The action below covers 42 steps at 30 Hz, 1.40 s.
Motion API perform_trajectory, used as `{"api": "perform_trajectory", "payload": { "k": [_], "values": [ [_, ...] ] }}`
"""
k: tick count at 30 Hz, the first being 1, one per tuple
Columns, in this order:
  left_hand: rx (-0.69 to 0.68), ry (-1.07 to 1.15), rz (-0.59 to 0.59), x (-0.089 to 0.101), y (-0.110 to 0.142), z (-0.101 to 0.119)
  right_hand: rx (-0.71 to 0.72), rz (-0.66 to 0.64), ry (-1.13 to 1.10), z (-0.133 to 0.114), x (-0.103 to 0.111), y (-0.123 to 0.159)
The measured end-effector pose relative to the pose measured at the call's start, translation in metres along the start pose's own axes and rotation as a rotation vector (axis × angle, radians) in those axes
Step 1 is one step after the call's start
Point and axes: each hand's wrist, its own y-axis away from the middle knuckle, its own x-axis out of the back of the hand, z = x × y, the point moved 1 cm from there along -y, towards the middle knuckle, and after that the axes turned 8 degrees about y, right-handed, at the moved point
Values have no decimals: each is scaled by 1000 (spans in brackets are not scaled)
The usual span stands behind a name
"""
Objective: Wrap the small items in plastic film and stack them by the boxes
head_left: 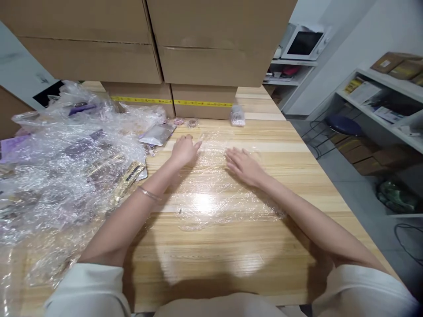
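A crinkled sheet of clear plastic film (211, 180) lies spread on the wooden table (211, 255) in front of me. At its upper left edge is my left hand (185, 150), its thumb stretched away from the curled-over fingers, with nothing visible in it. My right hand (243, 166) rests flat on the right part of the film, fingers extended toward the middle. Left of my left hand, a silver pouch (157, 134) and a gold packet (129, 178) sit at the edge of a large heap of crumpled clear plastic (72, 176).
Large cardboard boxes (211, 61) are stacked at the table's back. A small wrapped item (237, 116) stands by their right corner. Beyond the table's right edge are a blue stool (343, 125), shelves (390, 119) and a microwave (304, 43).
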Motion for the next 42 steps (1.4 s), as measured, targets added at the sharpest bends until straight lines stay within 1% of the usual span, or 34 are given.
{"api": "perform_trajectory", "payload": {
  "k": [1, 2, 3, 5, 9, 12, 14, 16, 18, 19, 20, 21, 23, 25, 28, 33, 35, 37, 40, 42],
  "values": [
    [58, 30, -25, -7, -13, -4, 46, -62, -8, -3, -6, 0],
    [78, 39, -35, -14, -24, -9, 72, -103, -9, -5, -12, 0],
    [90, 48, -36, -19, -33, -13, 83, -125, -6, -5, -16, 1],
    [105, 44, 7, -25, -45, -23, 80, -139, 4, -3, -21, 3],
    [197, 35, 99, -23, -59, -39, 69, -142, 14, -1, -19, 6],
    [230, 31, 138, -17, -67, -42, 66, -143, 12, -3, -18, 6],
    [178, 24, 221, -13, -74, -38, 64, -134, 10, -4, -19, 6],
    [42, 22, 290, -11, -85, -33, 65, -119, 10, -4, -20, 5],
    [-85, 23, 312, -10, -101, -29, 66, -110, 10, -3, -21, 5],
    [-110, 17, 309, -11, -109, -28, 65, -109, 10, -3, -21, 6],
    [-101, 2, 295, -13, -117, -28, 64, -108, 11, -3, -22, 6],
    [-71, -20, 275, -16, -125, -28, 62, -108, 10, -2, -22, 6],
    [-2, -84, 198, -24, -138, -31, 61, -111, 8, -2, -22, 6],
    [49, -138, 123, -31, -144, -34, 59, -113, 3, -2, -22, 7],
    [57, -153, 127, -37, -144, -36, 50, -117, -3, -3, -21, 6],
    [-83, -136, 90, -32, -127, -37, 55, -112, -11, -4, -20, 6],
    [-105, -128, 89, -30, -120, -38, 55, -112, -12, -4, -20, 6],
    [-72, -116, 92, -27, -115, -40, 55, -111, -13, -3, -20, 7],
    [16, -123, 76, -25, -111, -42, 53, -106, -16, -3, -20, 7],
    [28, -135, 73, -25, -109, -43, 52, -104, -12, -3, -20, 6]
  ]
}}
